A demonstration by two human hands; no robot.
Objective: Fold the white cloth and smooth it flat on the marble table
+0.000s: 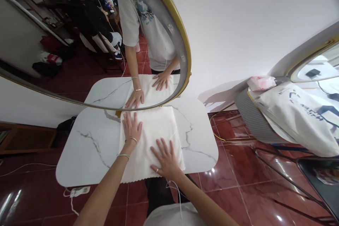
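A white cloth lies flat on a white marble-patterned table. My left hand rests open and flat on the cloth's far left part, with bracelets at the wrist. My right hand lies open and flat on the cloth's near right part, fingers spread, a ring on one finger. Neither hand holds anything.
A large gold-rimmed mirror leans on the wall behind the table and reflects my hands, the cloth and a seated person. A power strip lies on the red tiled floor at left. A white bag sits on furniture at right.
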